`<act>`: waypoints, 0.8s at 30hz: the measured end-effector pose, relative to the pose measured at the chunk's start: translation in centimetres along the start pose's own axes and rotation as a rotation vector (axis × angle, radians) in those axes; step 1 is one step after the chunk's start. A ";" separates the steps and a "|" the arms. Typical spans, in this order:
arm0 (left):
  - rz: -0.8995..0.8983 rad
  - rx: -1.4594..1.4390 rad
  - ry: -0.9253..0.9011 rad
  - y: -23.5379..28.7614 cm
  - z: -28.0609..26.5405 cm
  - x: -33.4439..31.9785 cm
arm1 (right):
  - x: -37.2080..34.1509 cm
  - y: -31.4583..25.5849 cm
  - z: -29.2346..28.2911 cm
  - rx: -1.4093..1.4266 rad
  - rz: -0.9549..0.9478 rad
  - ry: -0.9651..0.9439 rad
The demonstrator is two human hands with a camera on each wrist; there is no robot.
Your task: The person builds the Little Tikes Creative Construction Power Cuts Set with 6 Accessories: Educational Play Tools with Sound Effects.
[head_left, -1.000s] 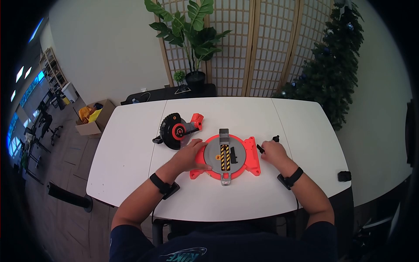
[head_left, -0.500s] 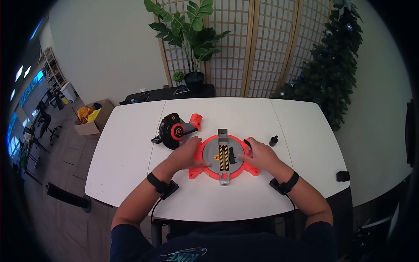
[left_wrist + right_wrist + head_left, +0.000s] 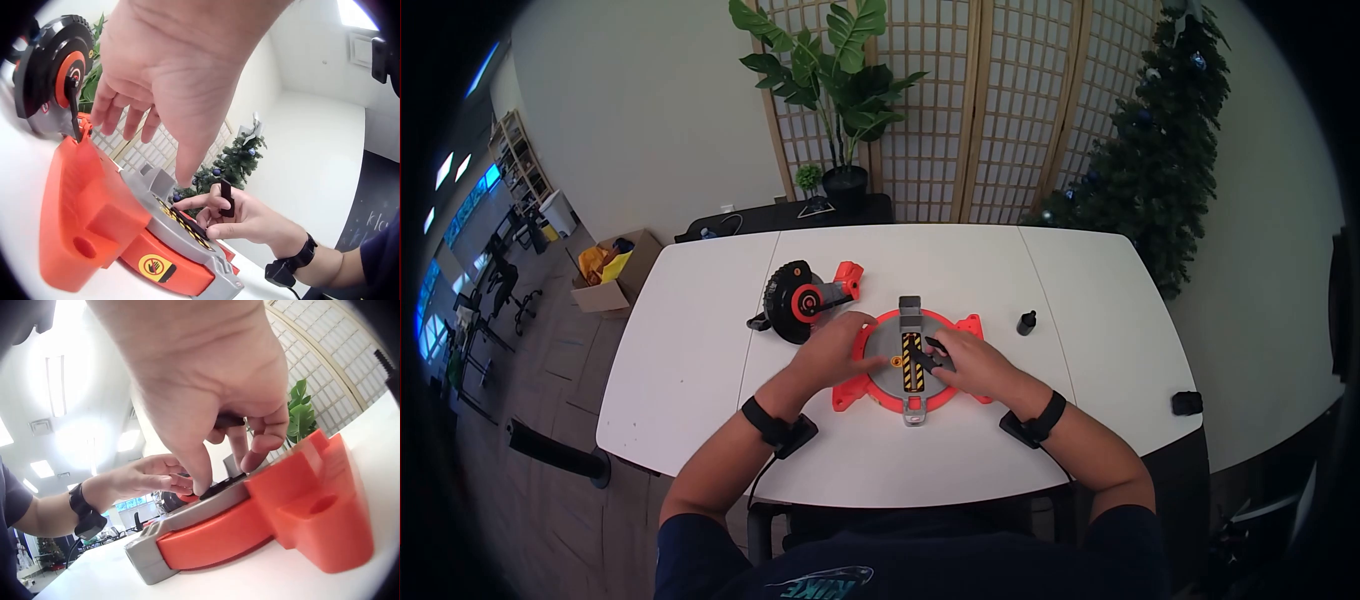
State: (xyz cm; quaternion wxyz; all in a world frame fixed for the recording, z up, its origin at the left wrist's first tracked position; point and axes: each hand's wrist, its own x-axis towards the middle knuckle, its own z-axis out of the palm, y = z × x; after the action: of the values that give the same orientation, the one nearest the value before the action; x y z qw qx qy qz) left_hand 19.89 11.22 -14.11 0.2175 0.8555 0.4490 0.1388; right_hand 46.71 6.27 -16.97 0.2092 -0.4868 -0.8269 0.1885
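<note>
A toy mitre saw base with an orange-red rim (image 3: 848,394) and a grey turntable (image 3: 884,380) lies flat on the table. A black-and-yellow striped strip (image 3: 912,378) runs across its middle. My right hand (image 3: 980,366) is over the turntable, thumb and fingertip pinching a flat black plastic piece (image 3: 222,485) at its surface. Another small black part (image 3: 227,198) is tucked among that hand's curled fingers. My left hand (image 3: 828,350) hovers by the left rim with fingers extended, holding nothing. The black-and-orange saw head (image 3: 796,300) stands just behind it.
A short black cylindrical part (image 3: 1026,323) stands on the white table (image 3: 700,400) to the right. Near the right edge sits a small black box (image 3: 1186,403). Behind the table are a potted plant (image 3: 846,182) and a folding screen (image 3: 1025,120).
My right hand has moved left from beside the base to the turntable, bringing one small black part along. The flat black piece has turned from upright to slanted. The left hand stays near the left rim.
</note>
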 end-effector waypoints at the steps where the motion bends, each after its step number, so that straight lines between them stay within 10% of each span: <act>1: -0.003 -0.007 -0.007 0.0 0.2 0.0 | -0.1 -0.3 -0.1 -0.027 0.008 -0.001; 10: 0.206 0.011 -0.016 -0.5 1.6 0.3 | 0.2 -0.4 0.9 -0.029 0.028 0.064; 24: 0.056 -0.310 -0.113 1.5 0.3 0.8 | 0.6 -2.2 0.5 0.435 0.062 0.057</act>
State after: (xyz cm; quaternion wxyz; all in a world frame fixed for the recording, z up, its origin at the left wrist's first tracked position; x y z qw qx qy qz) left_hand 21.52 11.07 -13.65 0.3679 0.8303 0.3851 0.1641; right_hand 44.63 5.73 -16.13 0.3269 -0.4604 -0.7451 0.3551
